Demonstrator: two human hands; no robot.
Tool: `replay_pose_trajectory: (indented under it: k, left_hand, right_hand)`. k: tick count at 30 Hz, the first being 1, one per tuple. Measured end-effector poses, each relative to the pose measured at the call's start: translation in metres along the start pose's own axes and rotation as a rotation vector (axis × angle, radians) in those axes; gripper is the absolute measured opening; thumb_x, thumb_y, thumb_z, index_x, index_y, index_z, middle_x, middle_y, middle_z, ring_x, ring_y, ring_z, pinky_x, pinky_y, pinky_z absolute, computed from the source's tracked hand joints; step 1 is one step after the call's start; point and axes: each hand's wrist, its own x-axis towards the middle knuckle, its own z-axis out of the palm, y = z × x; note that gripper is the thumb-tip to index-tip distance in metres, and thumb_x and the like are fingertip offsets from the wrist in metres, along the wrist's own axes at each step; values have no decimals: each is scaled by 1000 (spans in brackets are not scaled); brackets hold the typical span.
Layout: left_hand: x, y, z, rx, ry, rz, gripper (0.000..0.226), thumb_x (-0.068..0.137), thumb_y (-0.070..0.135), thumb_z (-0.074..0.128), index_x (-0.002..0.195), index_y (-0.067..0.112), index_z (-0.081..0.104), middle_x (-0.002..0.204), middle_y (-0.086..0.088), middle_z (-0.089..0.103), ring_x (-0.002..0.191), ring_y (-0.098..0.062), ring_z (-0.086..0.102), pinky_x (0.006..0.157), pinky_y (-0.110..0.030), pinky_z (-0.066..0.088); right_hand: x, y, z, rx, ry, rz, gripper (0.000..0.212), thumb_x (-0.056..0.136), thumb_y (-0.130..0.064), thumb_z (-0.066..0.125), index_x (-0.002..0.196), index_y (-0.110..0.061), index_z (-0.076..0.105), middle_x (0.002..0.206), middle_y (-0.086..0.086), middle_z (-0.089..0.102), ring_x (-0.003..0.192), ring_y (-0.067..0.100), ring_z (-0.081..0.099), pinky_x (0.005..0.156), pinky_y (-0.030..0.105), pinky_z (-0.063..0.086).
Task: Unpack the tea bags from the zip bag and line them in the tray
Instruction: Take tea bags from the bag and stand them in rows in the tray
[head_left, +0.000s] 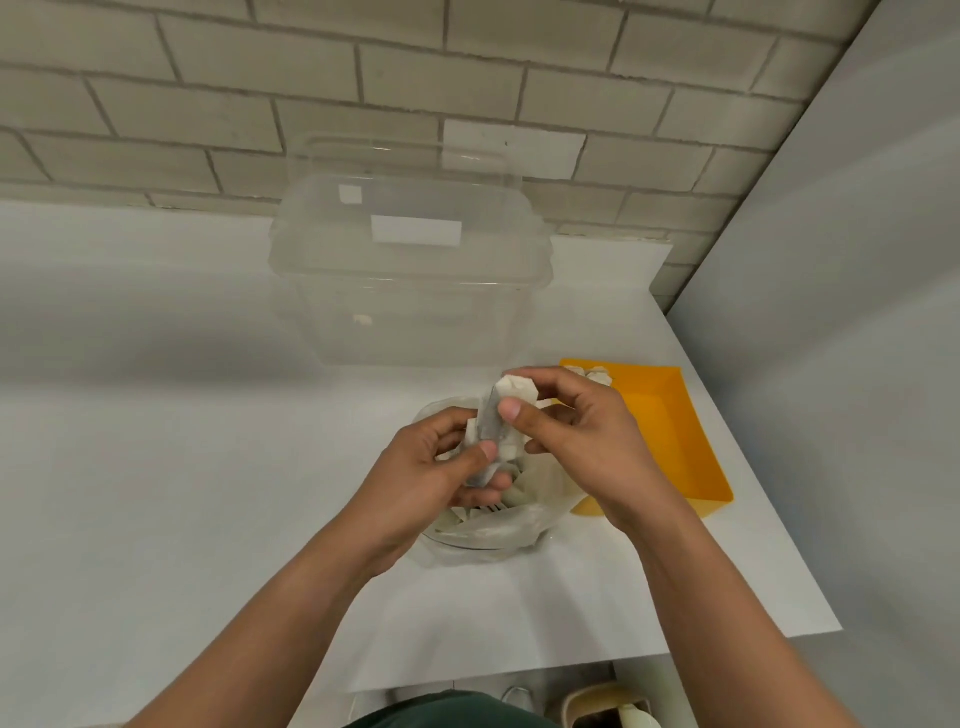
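Observation:
A clear zip bag (488, 530) with several white tea bags inside lies on the white counter, under my hands. Both hands hold a small bunch of tea bags (514, 395) just above the zip bag. My left hand (441, 467) grips the bunch's lower end between thumb and fingers. My right hand (576, 431) pinches its upper end with thumb and fingertips. The yellow tray (670, 431) stands to the right, touching the zip bag's edge. A few tea bags (589, 373) lie at the tray's far end, partly hidden behind my right hand.
A large clear plastic container (410, 270) with its lid on stands behind the zip bag, against the tiled wall. The counter (182, 415) ends at a white wall on the right and at its front edge near my body. Some objects (608, 706) sit below the counter.

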Motion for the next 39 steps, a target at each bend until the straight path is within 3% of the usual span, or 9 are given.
replay_pose_trajectory:
  k: [4, 8, 13, 19, 23, 28, 33, 36, 39]
  left_hand:
    - [4, 0, 9, -138, -8, -21, 28, 100, 13, 66, 127, 16, 68, 118, -20, 72, 100, -37, 74, 82, -39, 62]
    - [8, -3, 19, -240, 58, -40, 27, 98, 16, 66, 126, 13, 68, 118, -22, 73, 99, -37, 76, 79, -34, 63]
    - [8, -3, 29, -318, 99, -23, 22, 96, 14, 68, 117, 14, 72, 117, -21, 73, 96, -34, 77, 78, -30, 63]
    - [9, -2, 35, -334, 124, -2, 22, 97, 10, 66, 119, 10, 71, 113, -20, 75, 92, -30, 77, 75, -28, 62]
    - [13, -1, 43, -423, 118, -42, 18, 98, 11, 63, 114, 9, 71, 104, -18, 75, 86, -24, 77, 72, -27, 63]
    - [21, -5, 53, -378, 131, -50, 21, 99, 11, 63, 119, 5, 68, 102, -20, 74, 89, -29, 78, 71, -29, 63]
    - [27, -8, 55, -361, 154, -35, 19, 99, 11, 64, 116, 4, 67, 104, -23, 74, 97, -33, 78, 73, -28, 63]
    - [30, -10, 56, -348, 167, -24, 18, 98, 10, 64, 114, 4, 67, 99, -22, 75, 96, -33, 78, 71, -28, 63]
    - [32, -11, 59, -334, 186, -15, 13, 99, 9, 62, 110, 6, 68, 93, -17, 75, 94, -31, 78, 70, -27, 63]
  right_hand:
    - [6, 0, -3, 64, 10, 2, 11, 95, -19, 73, 104, -16, 77, 95, -2, 77, 85, 15, 76, 71, 29, 62]
    - [7, 4, -11, 87, 8, 10, 13, 95, -19, 73, 107, -18, 79, 98, -2, 77, 92, 18, 76, 77, 38, 64]
    - [11, 5, -24, 120, 89, -4, 5, 91, -16, 77, 95, -18, 78, 96, 2, 77, 91, 22, 76, 72, 35, 63]
    - [9, 4, -36, -28, -6, -46, 6, 89, -23, 79, 95, -22, 79, 92, -5, 78, 87, 20, 73, 78, 37, 62]
    - [6, 6, -48, 125, 48, -14, 8, 92, -18, 76, 99, -14, 77, 95, 4, 79, 86, 16, 73, 74, 32, 60]
    - [2, 14, -76, 206, 162, -14, 11, 93, -18, 74, 103, -14, 76, 95, 8, 79, 85, 21, 73, 76, 32, 61]
    - [8, 54, -125, 20, 296, 84, 10, 92, -15, 76, 101, -15, 73, 86, 7, 78, 79, 22, 76, 84, 42, 63]
    - [12, 87, -145, -204, 178, 184, 8, 90, -15, 77, 95, -21, 73, 84, 2, 78, 76, 19, 75, 86, 49, 62]
    - [15, 107, -151, -397, 50, 247, 9, 90, -19, 78, 95, -23, 73, 85, -2, 78, 73, 15, 75, 84, 44, 62]
